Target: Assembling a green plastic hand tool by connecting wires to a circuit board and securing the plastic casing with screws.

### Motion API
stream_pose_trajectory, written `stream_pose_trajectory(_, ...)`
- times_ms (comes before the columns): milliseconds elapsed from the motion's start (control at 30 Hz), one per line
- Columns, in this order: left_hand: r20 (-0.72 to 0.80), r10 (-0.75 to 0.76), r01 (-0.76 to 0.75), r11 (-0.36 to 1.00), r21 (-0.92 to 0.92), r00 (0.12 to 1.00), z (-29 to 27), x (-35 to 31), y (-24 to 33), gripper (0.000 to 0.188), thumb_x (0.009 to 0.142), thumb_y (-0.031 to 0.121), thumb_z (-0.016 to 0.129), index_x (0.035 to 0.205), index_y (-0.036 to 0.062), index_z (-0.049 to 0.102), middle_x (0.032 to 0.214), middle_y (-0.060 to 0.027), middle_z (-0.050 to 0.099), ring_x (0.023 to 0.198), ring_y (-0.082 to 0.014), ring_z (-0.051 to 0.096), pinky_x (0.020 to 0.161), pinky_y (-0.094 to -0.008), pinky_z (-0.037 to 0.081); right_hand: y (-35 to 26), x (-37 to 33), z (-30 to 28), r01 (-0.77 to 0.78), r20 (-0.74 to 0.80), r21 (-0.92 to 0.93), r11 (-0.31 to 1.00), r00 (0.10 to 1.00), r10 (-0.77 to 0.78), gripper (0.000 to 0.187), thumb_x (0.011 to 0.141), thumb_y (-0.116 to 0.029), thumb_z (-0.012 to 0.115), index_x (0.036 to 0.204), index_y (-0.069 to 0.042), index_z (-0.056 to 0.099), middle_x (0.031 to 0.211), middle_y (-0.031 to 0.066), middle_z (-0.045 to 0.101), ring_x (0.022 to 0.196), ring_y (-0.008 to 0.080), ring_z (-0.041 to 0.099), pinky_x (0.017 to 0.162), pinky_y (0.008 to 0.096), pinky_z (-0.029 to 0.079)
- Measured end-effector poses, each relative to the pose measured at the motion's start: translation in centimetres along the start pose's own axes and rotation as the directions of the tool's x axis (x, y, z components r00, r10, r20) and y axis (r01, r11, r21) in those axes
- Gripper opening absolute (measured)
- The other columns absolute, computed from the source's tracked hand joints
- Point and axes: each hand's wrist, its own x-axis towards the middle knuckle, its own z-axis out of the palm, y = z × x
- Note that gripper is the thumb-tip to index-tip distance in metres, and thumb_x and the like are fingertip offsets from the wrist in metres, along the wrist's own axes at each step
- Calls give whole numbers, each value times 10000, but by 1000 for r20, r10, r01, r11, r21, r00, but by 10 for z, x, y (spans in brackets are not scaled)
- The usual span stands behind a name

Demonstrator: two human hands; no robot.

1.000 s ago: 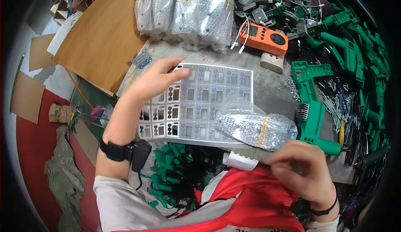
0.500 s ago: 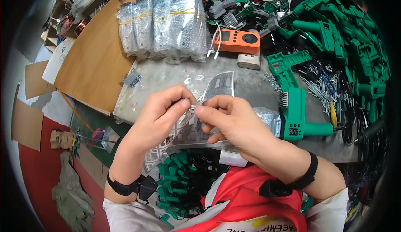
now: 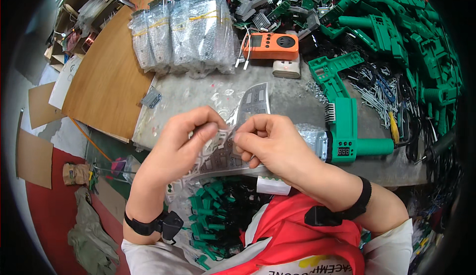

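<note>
A grey sheet of printed stickers curls up between my hands, over the near edge of the table. My left hand is closed in a pinch on the thin, perforated waste border, which hangs in strips below it. With thumb and fingers pressed together, my right hand grips the sticker sheet; its fingertips partly hide the spot it holds. Just right of that hand lies a green heat gun with a small display and a clear-wrapped metal front end.
Bubble-wrapped bundles stand at the back, beside an orange meter on a white adapter. Green housings heap up at the right, near loose screws and a yellow-handled screwdriver. More green parts lie below the table edge.
My hands have drawn slightly apart, and the waste border is lifted further from the sticker sheet. The whole view has shifted a little, moving the table things leftward.
</note>
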Motion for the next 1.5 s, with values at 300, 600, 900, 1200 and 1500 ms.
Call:
stream_pose_trajectory(300,-234,317,-29,647,762,919,-26,5,-31,772,675,45,807,1370,65,472,1392,-166,474,1368,-346,390,1097,-442,368,-2,-37,-18,-124,-69,142,982,989,134,161,886,-146,617,878,14,598,730,46,590,594,97,559,522,241,463)
stream_pose_trajectory(600,-216,598,-517,788,335,772,86,-5,14,250,660,39,745,846,50,579,962,-106,596,964,-287,559,866,-409,451,-16,-91,-47,-107,-68,160,981,991,120,179,910,-161,684,917,-8,593,764,3,606,637,37,563,535,194,452)
stream_pose_trajectory(900,158,70,73,659,-748,985,126,4,25,101,867,35,672,914,-12,596,1016,-85,604,966,-160,562,894,-306,431,10,-114,-80,333,-93,-592,734,876,-473,76,861,-41,709,884,-25,638,752,22,557,605,64,456,528,228,363)
stream_pose_trajectory(1200,-161,408,-411,911,11,899,149,11,10,413,747,31,714,1139,-3,587,1134,-175,617,1039,-338,592,896,-389,467,2,-139,-114,-48,-504,-326,944,854,-130,144,989,-135,592,931,-3,587,676,-26,545,545,27,490,471,192,401)
stream_pose_trajectory(1500,-167,511,-498,860,114,843,167,15,6,512,657,-33,738,1142,18,582,1160,-178,605,1065,-370,588,894,-441,475,2,-127,-109,-153,-527,-296,943,850,-28,140,975,-120,613,917,6,593,655,-29,558,529,19,488,467,193,380)
